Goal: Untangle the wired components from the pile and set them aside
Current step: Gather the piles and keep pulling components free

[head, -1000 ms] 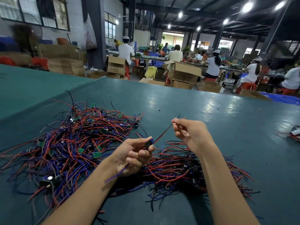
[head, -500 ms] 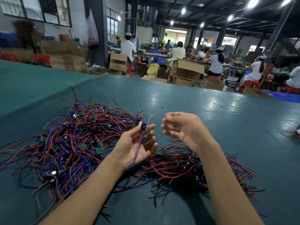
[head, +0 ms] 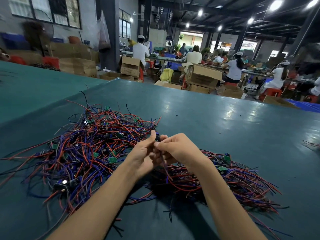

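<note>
A big tangled pile (head: pixel 86 146) of red, blue and black wires with small green boards covers the left of the dark green table (head: pixel 225 129). A smaller heap (head: pixel 233 181) of the same wired parts lies at the right, under my right forearm. My left hand (head: pixel 143 156) and my right hand (head: pixel 178 149) meet above the gap between the heaps. Together they hold one wired component (head: pixel 158 138): its small black body sits at my left thumb tip. My right fingers pinch its red and blue wires, which hang down below the hands.
A few more wires (head: pixel 311 144) lie at the table's right edge. Tiny black bits (head: pixel 176 115) dot the far table. Beyond the far edge stand cardboard boxes (head: pixel 202 75), red stools and seated people at work benches.
My two hands have come together from apart. The right hand has moved left and now pinches the wires of the component that the left hand was holding alone. The view has tilted up slightly.
</note>
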The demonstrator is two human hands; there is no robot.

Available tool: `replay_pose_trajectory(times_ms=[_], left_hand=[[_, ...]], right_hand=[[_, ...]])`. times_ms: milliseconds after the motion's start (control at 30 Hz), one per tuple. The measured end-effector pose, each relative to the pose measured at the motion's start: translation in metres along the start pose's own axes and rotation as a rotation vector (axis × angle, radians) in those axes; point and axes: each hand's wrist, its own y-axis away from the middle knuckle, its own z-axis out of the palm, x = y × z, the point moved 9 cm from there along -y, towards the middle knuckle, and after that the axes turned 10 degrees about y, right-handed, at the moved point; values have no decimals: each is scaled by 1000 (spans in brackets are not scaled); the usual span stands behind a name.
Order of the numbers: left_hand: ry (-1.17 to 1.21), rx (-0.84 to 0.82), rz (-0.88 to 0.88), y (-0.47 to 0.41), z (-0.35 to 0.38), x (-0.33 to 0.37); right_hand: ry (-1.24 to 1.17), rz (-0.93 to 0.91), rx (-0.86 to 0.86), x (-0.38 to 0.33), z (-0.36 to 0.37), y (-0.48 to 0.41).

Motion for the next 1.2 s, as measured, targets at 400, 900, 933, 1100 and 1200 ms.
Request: replay_pose_trajectory(times_ms=[400, 900, 933, 1100, 1200], left_hand=[[332, 60, 113, -4, -15, 25], [363, -365, -294, 28, 32, -1], [368, -379, -310, 29, 33, -2], [172, -349, -290, 28, 32, -8], [118, -336, -283, 28, 31, -17]], right_hand=[[263, -55, -403, -31, 34, 44], [-204, 94, 9, -22, -27, 32], [-222, 84, -1, -23, -26, 31], [-384, -18, 52, -29, -35, 25], [-405, -63, 108, -29, -41, 22]])
